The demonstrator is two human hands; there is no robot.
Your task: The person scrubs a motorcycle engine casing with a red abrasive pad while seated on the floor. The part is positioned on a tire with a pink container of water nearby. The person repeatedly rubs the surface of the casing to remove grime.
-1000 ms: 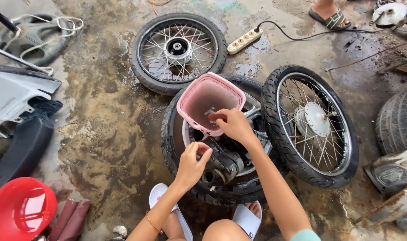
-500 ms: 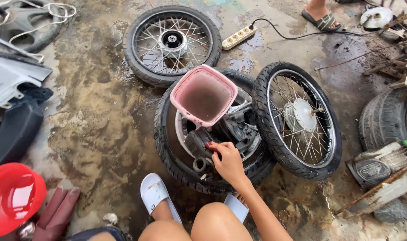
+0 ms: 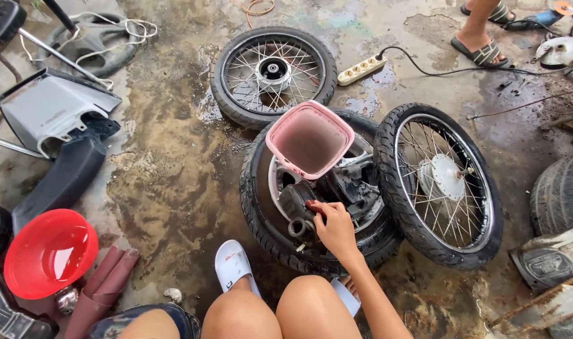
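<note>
Since 1 second ago the left hand has dropped out of view, and the right hand (image 3: 335,230) has slid from the pink square plastic tub (image 3: 309,139) down to the dark greasy engine block (image 3: 327,191). Its fingers rest curled on the block's metal, pinching nothing that can be made out. The block sits inside the black rubber tyre (image 3: 261,213) lying flat on the wet concrete floor (image 3: 167,169), and the tub rests on top of it. A spoked wheel (image 3: 440,182) leans against the tyre's right side.

The left hand is out of sight, and the bystander's sandalled feet (image 3: 481,37) are cropped above the ankles.
</note>
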